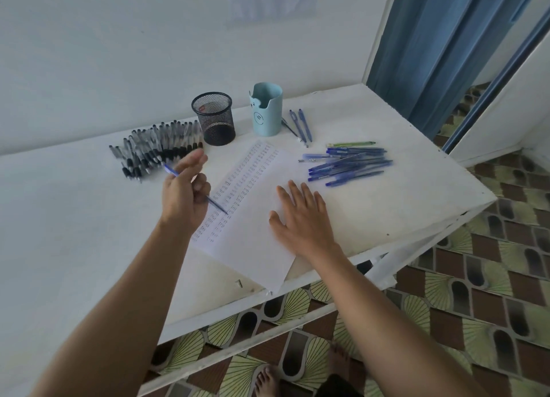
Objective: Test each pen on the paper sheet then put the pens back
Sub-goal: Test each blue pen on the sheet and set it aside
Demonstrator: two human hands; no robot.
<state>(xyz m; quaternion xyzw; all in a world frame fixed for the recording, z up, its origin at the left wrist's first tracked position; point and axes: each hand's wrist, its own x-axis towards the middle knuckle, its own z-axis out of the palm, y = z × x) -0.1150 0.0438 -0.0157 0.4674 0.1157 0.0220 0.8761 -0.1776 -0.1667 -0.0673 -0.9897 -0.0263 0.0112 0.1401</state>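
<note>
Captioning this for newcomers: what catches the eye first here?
The left hand holds a blue pen, tip at the white paper sheet with rows of scribbles, while the right hand lies flat on it. A heap of black pens lies left of the sheet, loose blue pens right of it.

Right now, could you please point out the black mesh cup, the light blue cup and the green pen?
Black mesh cup (218,124): head view, front of its wall.
Light blue cup (268,118): head view, front of its wall.
Green pen (351,144): head view, middle of its barrel.
</note>
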